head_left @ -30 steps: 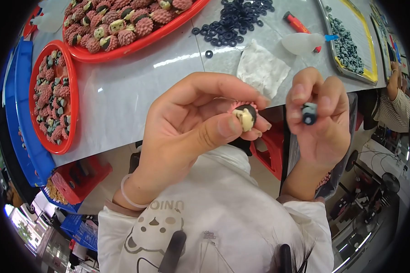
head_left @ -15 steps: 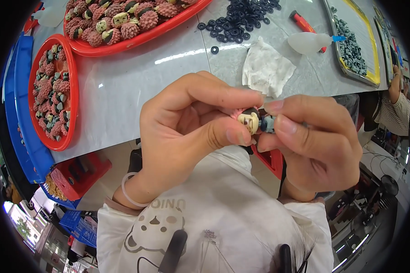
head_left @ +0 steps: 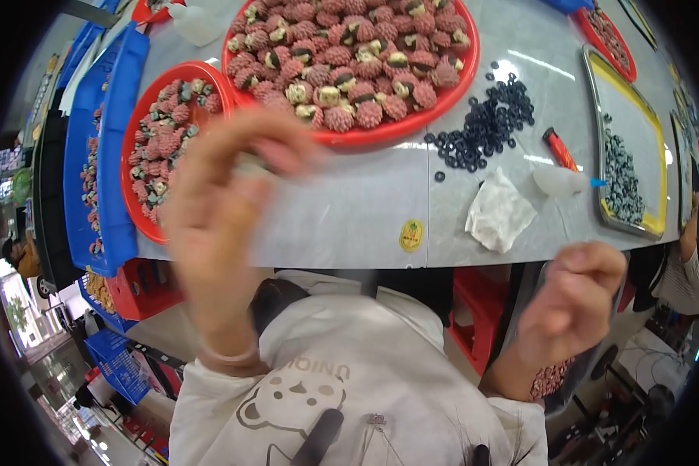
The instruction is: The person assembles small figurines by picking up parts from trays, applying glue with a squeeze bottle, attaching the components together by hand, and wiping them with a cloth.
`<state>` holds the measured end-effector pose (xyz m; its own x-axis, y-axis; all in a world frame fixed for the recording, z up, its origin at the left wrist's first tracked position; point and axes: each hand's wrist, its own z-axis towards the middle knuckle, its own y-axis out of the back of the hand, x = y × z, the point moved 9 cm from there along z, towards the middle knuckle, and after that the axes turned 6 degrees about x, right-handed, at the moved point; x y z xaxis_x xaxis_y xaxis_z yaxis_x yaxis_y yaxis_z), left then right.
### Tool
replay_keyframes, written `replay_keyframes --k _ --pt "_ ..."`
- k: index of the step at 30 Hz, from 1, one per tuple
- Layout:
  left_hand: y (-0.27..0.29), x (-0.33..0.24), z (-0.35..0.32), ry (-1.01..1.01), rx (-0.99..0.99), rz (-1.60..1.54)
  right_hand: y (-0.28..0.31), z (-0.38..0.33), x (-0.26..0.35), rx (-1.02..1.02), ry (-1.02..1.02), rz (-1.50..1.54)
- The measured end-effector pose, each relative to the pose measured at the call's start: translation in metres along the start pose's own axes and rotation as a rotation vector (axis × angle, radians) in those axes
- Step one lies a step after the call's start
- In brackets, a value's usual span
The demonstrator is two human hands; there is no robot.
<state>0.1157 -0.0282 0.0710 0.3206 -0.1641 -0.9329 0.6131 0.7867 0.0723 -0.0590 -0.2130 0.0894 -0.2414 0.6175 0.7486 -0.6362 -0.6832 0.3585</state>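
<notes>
Smeared by motion, my left hand [head_left: 221, 202] is raised at the left, over the table's near edge and beside the small red tray [head_left: 227, 95] of pink-haired figure parts. Its fingers curve over the thumb; a blurred pinkish-grey patch shows between them, and whether it is the small figure I cannot tell. My right hand [head_left: 571, 307] hovers at the table's front edge on the right, below the white bottle with a blue tip [head_left: 559, 183]. Its fingers are curled in, slightly blurred, and no object shows in them.
A large red tray [head_left: 349, 138] heaped with pink figure heads stands at the back. Black rings [head_left: 485, 128], a crumpled white cloth [head_left: 501, 213], a red tool [head_left: 559, 149] and a yellow-lined tray [head_left: 652, 171] of grey-green pieces lie rightward. A blue bin [head_left: 120, 155] borders the left.
My hands have parted from around the small figure. The left went left and up toward the small red tray, the right moved right and down. The view has shifted, showing more of the large tray.
</notes>
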Motion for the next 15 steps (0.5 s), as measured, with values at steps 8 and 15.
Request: replay_keyframes --k 8,15 --pt "-0.006 -0.021 0.067 -0.164 0.188 0.798 0.07 -0.006 -0.06 -0.319 -0.19 0.013" --pt "-0.039 0.037 0.103 0.02 0.564 1.02 0.068 -0.002 -0.06 -0.277 -0.179 -0.06"
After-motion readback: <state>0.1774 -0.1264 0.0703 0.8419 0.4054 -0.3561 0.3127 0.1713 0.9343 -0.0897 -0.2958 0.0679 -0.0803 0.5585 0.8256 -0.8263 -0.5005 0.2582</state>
